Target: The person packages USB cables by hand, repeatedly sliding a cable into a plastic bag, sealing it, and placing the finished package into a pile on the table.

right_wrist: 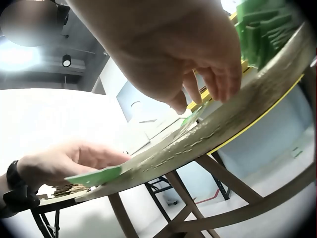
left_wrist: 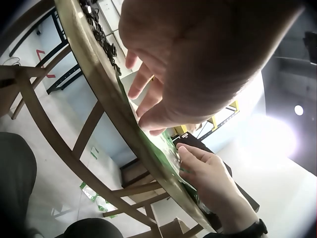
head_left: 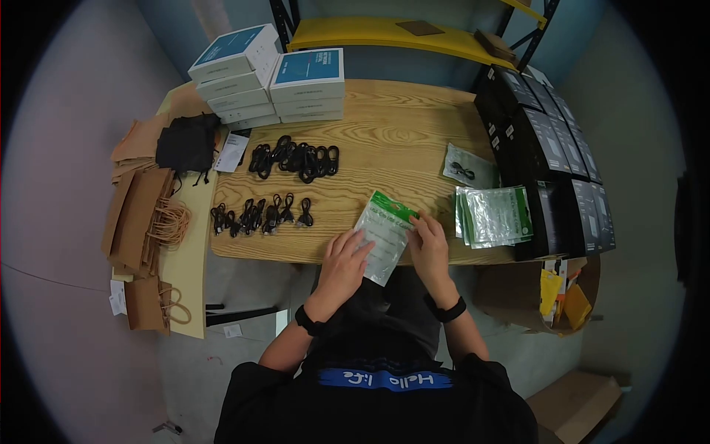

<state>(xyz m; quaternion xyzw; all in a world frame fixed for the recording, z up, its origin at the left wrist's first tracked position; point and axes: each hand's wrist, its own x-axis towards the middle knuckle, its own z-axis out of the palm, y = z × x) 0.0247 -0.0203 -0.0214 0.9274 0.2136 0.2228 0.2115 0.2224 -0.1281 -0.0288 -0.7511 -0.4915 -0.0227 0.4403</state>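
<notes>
A clear plastic zip bag (head_left: 383,240) with a green printed header lies slanted at the table's front edge, its lower end hanging past the edge. My left hand (head_left: 345,260) rests on the bag's left side, fingers extended across the plastic. At the upper right corner, by the green header, my right hand (head_left: 430,248) pinches the bag between thumb and fingertips. The left wrist view shows the right hand (left_wrist: 210,181) at the far end of the bag. Seen from the right wrist, the left hand (right_wrist: 81,161) is low over the green end of a bag.
Black coiled cables (head_left: 296,159) and smaller cables (head_left: 262,213) lie in two rows at left. White boxes (head_left: 307,78) are stacked behind. At right are more green-topped bags (head_left: 492,216), a bag with a cable (head_left: 470,170) and black boxes (head_left: 547,140). Paper bags (head_left: 137,218) lie far left.
</notes>
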